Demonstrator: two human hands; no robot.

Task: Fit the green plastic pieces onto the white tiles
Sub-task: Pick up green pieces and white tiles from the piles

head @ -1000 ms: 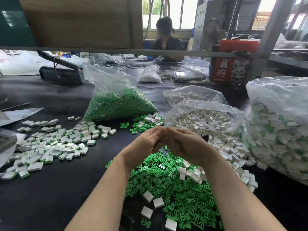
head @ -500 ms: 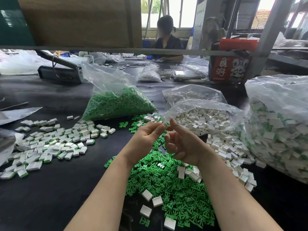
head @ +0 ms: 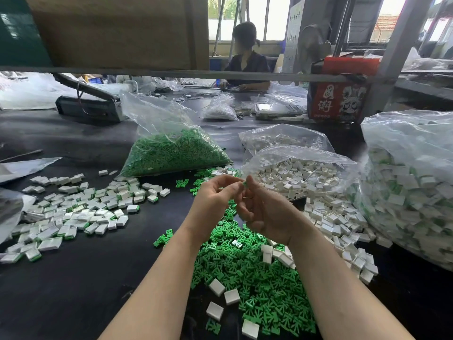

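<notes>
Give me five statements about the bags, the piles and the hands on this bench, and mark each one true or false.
1. The bag of green pieces stands beyond the left hand. True.
2. The loose green pieces on the black table lie under the forearms. True.
3. Both hands rest flat on the table. False: the left hand and right hand are raised above the pile, fingertips together around a small green bit.
4. The finished tiles, white with green edges, lie spread to the right. False: they lie to the left; the bag of white tiles is on the right.
5. No white tiles lie among the loose green pieces. False: several loose white tiles sit in that pile.
</notes>
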